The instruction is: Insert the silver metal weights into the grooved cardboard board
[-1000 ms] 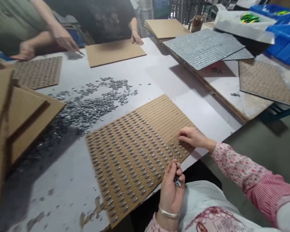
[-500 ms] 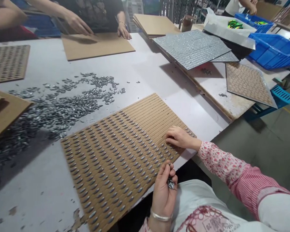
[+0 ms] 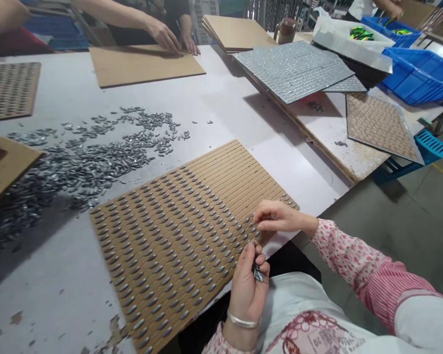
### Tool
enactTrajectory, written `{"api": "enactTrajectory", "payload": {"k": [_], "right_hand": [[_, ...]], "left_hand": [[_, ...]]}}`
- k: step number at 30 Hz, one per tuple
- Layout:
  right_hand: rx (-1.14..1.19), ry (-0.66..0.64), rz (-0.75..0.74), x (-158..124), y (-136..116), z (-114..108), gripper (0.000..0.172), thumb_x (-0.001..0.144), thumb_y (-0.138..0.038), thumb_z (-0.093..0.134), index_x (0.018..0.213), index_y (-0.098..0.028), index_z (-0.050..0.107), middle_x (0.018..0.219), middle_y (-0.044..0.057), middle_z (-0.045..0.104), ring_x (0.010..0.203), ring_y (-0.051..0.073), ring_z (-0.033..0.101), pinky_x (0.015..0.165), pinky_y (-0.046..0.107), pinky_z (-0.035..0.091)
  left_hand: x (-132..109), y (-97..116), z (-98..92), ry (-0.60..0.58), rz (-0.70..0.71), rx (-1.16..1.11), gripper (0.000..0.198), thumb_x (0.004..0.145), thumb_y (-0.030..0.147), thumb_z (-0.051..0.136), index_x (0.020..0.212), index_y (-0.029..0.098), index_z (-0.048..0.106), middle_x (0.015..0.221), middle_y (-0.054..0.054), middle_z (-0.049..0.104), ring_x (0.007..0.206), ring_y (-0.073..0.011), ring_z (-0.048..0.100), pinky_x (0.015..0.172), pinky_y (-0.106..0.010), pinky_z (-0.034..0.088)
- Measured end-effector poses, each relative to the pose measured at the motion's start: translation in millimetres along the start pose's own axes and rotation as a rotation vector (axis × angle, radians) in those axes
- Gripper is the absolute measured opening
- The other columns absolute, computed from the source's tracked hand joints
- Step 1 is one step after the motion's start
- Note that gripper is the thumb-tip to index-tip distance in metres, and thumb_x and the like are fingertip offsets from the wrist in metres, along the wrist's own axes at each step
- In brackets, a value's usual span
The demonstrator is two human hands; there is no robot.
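My left hand (image 3: 249,280) is closed around several silvery, spindle-shaped pieces (image 3: 257,273), just off the near edge of a brown grooved board (image 3: 239,169). My right hand (image 3: 275,216) hovers low over the board's right part, thumb and fingers bent and a little apart; no piece shows between them. Rows of the same pieces (image 3: 166,255) lie in the grooves over the left and near portions of the board. Bare grooves cover its far right part, apart from a few pieces at the right corner. My right palm is hidden.
A large heap of loose pieces (image 3: 96,162) spreads at the left. Across the table a person's hands (image 3: 173,39) rest at a plain board (image 3: 143,66). Silvery ridged sheets (image 3: 295,69) lie at the right, near blue crates (image 3: 424,73). Another filled board (image 3: 11,91) is at far left.
My right hand has drawn back slightly, uncovering pieces at the board's right corner, and its fingers have spread a little. The other person's hand has slid rightward over the plain board.
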State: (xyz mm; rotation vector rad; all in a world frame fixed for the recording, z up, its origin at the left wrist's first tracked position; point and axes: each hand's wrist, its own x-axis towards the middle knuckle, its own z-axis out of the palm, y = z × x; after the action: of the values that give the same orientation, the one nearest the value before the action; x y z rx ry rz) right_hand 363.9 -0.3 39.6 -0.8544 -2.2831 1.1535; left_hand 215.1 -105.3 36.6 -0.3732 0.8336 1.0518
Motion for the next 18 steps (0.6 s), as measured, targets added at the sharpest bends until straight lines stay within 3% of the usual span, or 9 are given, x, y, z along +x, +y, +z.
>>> {"api": "enactTrajectory", "payload": {"k": [4, 9, 13, 18], "right_hand": [[0.248, -0.062, 0.037, -8, -18, 6, 0.022, 0.084, -0.035, 0.057, 0.085, -0.013, 0.059, 0.08, 0.004, 0.059, 0.074, 0.011, 0.054, 0.068, 0.023, 0.045], [0.465, 0.136, 0.27, -9, -1, 0, 0.024, 0.087, -0.037, 0.049, 0.09, -0.013, 0.053, 0.086, 0.005, 0.062, 0.071, 0.01, 0.056, 0.062, 0.022, 0.046], [0.233, 0.342, 0.371, -7, 20, -14, 0.018, 0.082, -0.031, 0.055, 0.089, -0.014, 0.056, 0.081, 0.003, 0.062, 0.067, 0.01, 0.055, 0.062, 0.022, 0.045], [-0.131, 0.262, 0.326, -5, 26, -13, 0.012, 0.083, -0.025, 0.055, 0.083, -0.015, 0.062, 0.076, 0.001, 0.061, 0.069, 0.011, 0.053, 0.067, 0.025, 0.042]], "left_hand": [[1, -2, 3.7, -0.037, 0.011, 0.009, 0.008, 0.083, 0.016, 0.054, 0.083, 0.011, 0.06, 0.069, 0.001, 0.049, 0.05, -0.0021, 0.043, 0.041, -0.012, 0.038], [-6, 3, 9.9, 0.007, -0.022, 0.041, 0.02, 0.087, 0.013, 0.045, 0.1, 0.011, 0.06, 0.093, -0.01, 0.058, 0.076, -0.011, 0.058, 0.062, -0.021, 0.052], [-9, 6, 7.3, -0.044, -0.039, 0.051, 0.017, 0.086, 0.011, 0.046, 0.095, 0.013, 0.06, 0.082, -0.005, 0.055, 0.058, -0.0047, 0.049, 0.046, -0.013, 0.043], [-7, 0, 1.7, -0.062, -0.057, 0.083, 0.005, 0.081, 0.013, 0.055, 0.084, 0.014, 0.059, 0.082, -0.004, 0.055, 0.056, -0.0046, 0.047, 0.043, -0.013, 0.039]]}}
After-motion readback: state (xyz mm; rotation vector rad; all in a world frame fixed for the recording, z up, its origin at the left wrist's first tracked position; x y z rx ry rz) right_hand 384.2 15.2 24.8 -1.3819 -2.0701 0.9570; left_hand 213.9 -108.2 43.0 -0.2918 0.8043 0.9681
